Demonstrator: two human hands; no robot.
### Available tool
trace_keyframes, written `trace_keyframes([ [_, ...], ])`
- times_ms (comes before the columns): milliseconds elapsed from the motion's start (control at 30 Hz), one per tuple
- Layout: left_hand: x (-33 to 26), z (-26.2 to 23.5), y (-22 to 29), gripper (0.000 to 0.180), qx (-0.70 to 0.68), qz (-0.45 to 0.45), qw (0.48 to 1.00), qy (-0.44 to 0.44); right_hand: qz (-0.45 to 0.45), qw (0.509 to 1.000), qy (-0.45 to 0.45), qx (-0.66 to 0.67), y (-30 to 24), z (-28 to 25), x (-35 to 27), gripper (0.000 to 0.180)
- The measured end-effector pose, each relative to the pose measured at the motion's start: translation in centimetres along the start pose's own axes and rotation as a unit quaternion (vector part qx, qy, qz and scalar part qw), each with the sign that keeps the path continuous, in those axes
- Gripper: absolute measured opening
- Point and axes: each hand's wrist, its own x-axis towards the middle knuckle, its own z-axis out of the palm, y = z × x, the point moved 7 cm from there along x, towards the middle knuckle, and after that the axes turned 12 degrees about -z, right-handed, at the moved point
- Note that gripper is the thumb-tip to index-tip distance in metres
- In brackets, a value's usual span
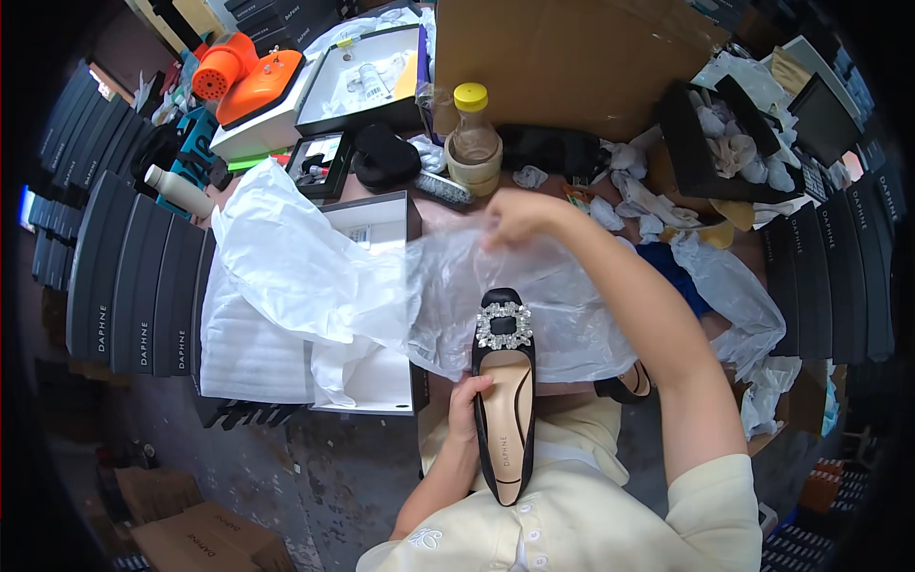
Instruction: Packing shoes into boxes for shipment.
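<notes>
My left hand (465, 408) grips a black pump (505, 410) by its side, toe pointing away from me. The pump has a beige insole and a square rhinestone buckle (503, 326) on its toe. Beyond it my right hand (522, 217), somewhat blurred, is closed at the far edge of a thin translucent plastic sheet (562, 329) spread across the table. Part of another black shoe (629, 383) shows at the sheet's near right edge. To the left, an open shoebox (412, 305) holds white tissue paper (286, 272) and white foam wrap (253, 348), which spill over its sides.
Stacks of dark shoeboxes (100, 276) flank the table on the left, with more boxes (839, 267) on the right. A jar with a yellow lid (471, 119), a black box of crumpled paper (729, 143) and an orange device (257, 88) stand at the back.
</notes>
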Motion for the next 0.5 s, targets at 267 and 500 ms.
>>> trace_keyframes([
  [267,-1.3,3.0,-0.6,0.044,-0.107,-0.097,0.987,-0.065,-0.332,0.875,0.21,-0.284,-14.0,6.1,-14.4,0.015],
  [500,-2.6,3.9,2.5,0.051,0.137,0.112,0.984,-0.023,-0.257,0.852,0.257,-0.376,-14.4,10.3,-18.0,0.035],
])
